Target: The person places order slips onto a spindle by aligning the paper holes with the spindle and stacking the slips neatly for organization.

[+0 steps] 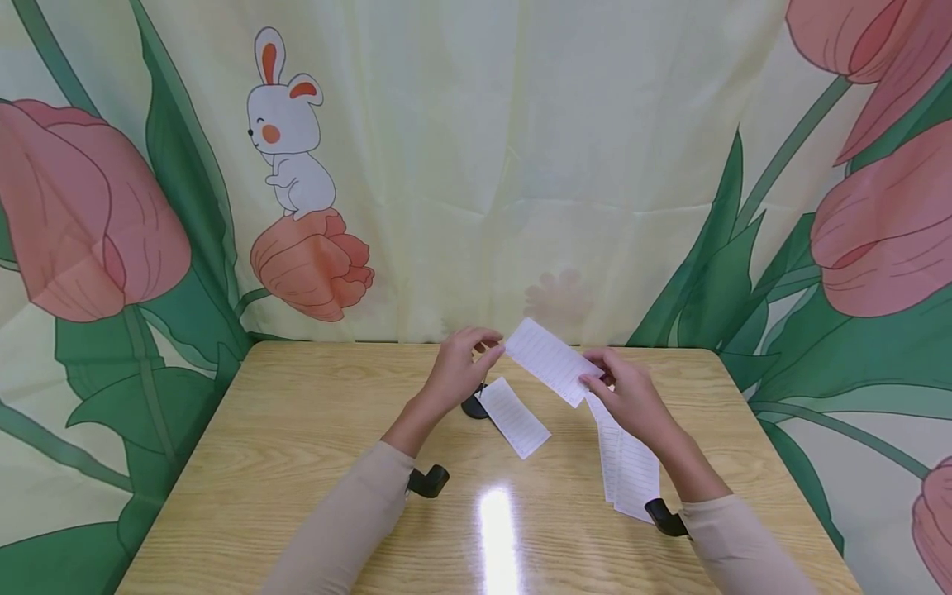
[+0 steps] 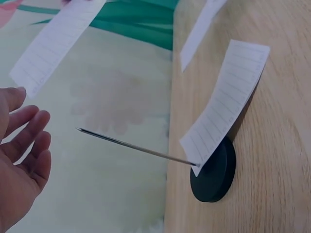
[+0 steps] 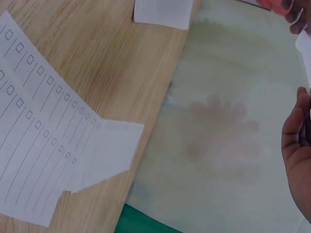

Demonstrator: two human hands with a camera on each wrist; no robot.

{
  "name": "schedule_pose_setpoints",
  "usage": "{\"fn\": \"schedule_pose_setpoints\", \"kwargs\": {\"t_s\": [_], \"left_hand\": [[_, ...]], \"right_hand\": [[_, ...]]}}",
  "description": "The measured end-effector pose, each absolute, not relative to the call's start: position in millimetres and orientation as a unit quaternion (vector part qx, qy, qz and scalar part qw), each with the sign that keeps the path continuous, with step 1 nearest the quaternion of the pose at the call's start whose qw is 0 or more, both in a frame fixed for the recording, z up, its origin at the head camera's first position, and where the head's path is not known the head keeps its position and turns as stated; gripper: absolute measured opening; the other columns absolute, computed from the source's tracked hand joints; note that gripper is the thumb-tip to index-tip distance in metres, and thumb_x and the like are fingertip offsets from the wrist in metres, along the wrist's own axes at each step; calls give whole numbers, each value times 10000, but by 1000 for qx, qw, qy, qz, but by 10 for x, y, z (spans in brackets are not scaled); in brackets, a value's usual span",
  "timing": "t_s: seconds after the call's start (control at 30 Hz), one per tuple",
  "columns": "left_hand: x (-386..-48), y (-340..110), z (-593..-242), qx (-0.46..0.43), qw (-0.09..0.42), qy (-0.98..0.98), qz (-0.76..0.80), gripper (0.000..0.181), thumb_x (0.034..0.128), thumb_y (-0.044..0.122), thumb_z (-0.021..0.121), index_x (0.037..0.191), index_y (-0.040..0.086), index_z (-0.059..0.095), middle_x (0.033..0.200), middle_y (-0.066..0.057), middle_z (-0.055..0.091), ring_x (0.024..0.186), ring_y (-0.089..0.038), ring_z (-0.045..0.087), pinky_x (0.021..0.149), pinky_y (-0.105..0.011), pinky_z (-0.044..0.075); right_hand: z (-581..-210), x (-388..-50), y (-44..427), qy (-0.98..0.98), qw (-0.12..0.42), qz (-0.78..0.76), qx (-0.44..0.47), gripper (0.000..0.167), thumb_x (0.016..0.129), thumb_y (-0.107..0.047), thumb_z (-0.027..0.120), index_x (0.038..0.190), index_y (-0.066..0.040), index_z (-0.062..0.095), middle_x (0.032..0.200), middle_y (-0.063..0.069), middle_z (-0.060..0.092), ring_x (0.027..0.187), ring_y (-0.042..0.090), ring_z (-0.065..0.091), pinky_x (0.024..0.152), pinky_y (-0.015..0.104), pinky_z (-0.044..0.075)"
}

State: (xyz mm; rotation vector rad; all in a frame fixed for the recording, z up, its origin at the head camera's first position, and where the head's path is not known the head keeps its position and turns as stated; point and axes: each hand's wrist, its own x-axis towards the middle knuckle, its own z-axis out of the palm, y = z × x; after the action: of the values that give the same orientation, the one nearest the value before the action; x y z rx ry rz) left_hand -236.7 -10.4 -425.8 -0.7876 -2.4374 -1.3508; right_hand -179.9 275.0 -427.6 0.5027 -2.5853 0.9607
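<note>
My right hand [image 1: 628, 392] pinches one end of a white lined paper slip [image 1: 552, 361], held up above the table. Close to the slip's other end is my left hand [image 1: 459, 368]; in the left wrist view its fingers [image 2: 29, 126] are spread loosely, the thumb at the corner, and whether it touches is hard to tell. Below the left hand stands a bill spike with a round black base [image 2: 214, 174] and a thin metal rod [image 2: 136, 146], point up. Another slip [image 2: 226, 97] is pierced at its corner low on the rod.
More lined slips with small checkboxes [image 3: 39, 126] lie overlapping on the table under the right hand. The wooden table [image 1: 297, 496] ends at a curtain [image 1: 446, 165] printed with tulips and a rabbit. Black wrist mounts [image 1: 429, 481] show on both forearms.
</note>
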Motion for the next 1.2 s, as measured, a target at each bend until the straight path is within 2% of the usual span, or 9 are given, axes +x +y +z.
{"fn": "schedule_pose_setpoints", "kwargs": {"t_s": [0.3,0.7,0.97,1.2], "left_hand": [[-2393,-91,-4246,-248,105,-826,-495,143,991,111,696,1072,15,765,952,-86,740,873,-194,652,749,-303,555],[-2412,-137,-4239,-211,73,-829,-513,130,973,96,717,1058,27,787,954,-79,758,785,-162,627,666,-234,528],[-2474,-159,-4283,-208,54,-831,-513,113,963,91,728,1015,19,797,967,-94,763,819,-175,637,693,-244,531],[-2499,-170,-4321,-194,33,-837,-510,113,971,84,715,1015,17,794,980,-98,762,855,-180,658,746,-284,560]], "right_hand": [[-4306,-1793,2644,-905,158,356,173,246,932,0,734,1162,-30,653,953,86,732,735,97,599,626,222,499],[-4422,-1774,2516,-895,118,407,139,224,989,-35,673,1207,6,640,1013,127,727,790,151,627,665,220,510],[-4510,-1780,2464,-889,116,429,114,251,980,-19,679,1218,27,616,1019,163,733,834,195,663,686,209,536],[-4559,-1784,2427,-890,112,432,97,256,975,-34,692,1217,9,619,1001,154,740,804,158,658,675,209,530]]}}
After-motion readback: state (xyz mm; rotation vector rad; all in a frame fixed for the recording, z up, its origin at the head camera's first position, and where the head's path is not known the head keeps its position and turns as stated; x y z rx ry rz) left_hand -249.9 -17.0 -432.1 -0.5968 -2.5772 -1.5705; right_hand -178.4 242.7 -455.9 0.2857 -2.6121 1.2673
